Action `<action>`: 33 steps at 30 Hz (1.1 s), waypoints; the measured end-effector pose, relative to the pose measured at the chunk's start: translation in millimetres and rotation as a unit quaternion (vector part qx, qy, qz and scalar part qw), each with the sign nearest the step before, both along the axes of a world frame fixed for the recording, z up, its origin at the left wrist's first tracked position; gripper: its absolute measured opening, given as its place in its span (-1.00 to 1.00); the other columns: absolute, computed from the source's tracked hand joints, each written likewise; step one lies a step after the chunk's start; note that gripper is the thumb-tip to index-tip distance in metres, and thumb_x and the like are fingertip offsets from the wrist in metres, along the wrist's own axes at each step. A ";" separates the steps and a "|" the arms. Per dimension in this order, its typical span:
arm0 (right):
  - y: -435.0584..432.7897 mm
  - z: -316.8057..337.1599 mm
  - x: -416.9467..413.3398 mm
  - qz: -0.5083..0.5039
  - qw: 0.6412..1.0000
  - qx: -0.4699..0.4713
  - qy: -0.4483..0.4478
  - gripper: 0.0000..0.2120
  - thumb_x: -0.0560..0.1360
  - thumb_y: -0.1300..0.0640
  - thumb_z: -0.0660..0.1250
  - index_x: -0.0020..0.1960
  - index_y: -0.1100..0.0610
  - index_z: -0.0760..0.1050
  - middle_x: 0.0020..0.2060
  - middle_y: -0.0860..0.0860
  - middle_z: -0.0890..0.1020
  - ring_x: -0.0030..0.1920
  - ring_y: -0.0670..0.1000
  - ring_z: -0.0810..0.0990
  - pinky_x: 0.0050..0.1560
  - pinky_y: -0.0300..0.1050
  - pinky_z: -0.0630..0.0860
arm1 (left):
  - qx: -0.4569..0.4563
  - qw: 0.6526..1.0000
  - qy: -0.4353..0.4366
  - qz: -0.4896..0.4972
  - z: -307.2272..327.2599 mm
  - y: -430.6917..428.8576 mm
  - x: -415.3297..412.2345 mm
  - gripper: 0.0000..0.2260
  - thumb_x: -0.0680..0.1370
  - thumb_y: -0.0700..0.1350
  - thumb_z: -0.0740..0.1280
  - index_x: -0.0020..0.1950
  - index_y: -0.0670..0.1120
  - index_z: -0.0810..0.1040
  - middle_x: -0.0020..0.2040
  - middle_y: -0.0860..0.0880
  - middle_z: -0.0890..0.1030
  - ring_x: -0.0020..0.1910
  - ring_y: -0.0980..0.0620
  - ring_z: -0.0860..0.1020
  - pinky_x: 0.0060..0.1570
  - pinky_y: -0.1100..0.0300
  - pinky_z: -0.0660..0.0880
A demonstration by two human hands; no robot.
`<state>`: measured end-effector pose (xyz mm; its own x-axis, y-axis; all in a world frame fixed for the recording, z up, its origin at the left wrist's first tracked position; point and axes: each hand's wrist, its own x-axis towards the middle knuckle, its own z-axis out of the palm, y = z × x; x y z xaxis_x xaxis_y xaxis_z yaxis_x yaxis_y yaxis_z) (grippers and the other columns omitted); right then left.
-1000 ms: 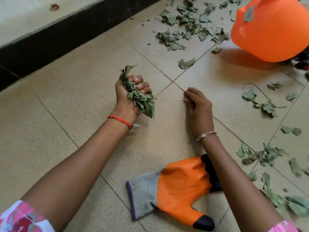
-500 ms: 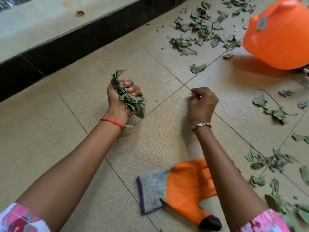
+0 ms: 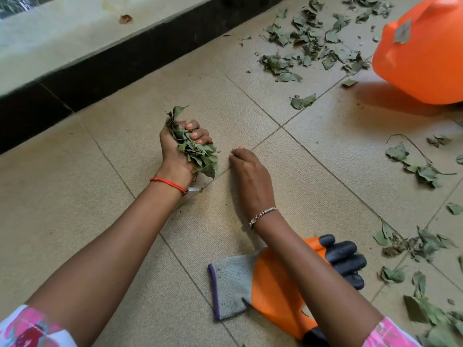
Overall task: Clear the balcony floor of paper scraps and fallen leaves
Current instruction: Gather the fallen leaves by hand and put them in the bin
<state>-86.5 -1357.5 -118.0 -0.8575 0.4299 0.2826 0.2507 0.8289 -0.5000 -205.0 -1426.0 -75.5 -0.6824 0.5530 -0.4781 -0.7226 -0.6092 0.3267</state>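
My left hand grips a thick bunch of green dry leaves, palm turned up just above the tan tiled floor. My right hand is close beside it, back up, fingertips bunched together at the grout line; anything between them is hidden. More fallen leaves lie scattered at the far right of the floor, with another patch of leaves at mid right and a third leaf patch lower right.
An orange plastic bucket lies tipped at the upper right. An orange, grey and black work glove lies flat under my right forearm. A black skirting band and a pale ledge bound the floor on the left.
My right hand has drawn back from the tile ahead toward the left hand, its fingers now bunched. The left hand still holds the leaf bunch.
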 end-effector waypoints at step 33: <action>127.5 292.5 121.4 -0.319 0.342 -0.871 0.150 -0.61 0.53 0.45 0.12 -0.39 0.43 0.58 -0.35 0.25 0.64 -0.36 0.13 0.66 -0.23 -0.12 0.60 | -0.053 0.983 -0.148 -0.092 199.9 112.9 135.0 -0.65 0.62 -0.02 -0.06 -0.35 -0.04 0.21 -0.61 0.04 0.35 -0.68 0.11 0.30 -0.64 0.41 0.24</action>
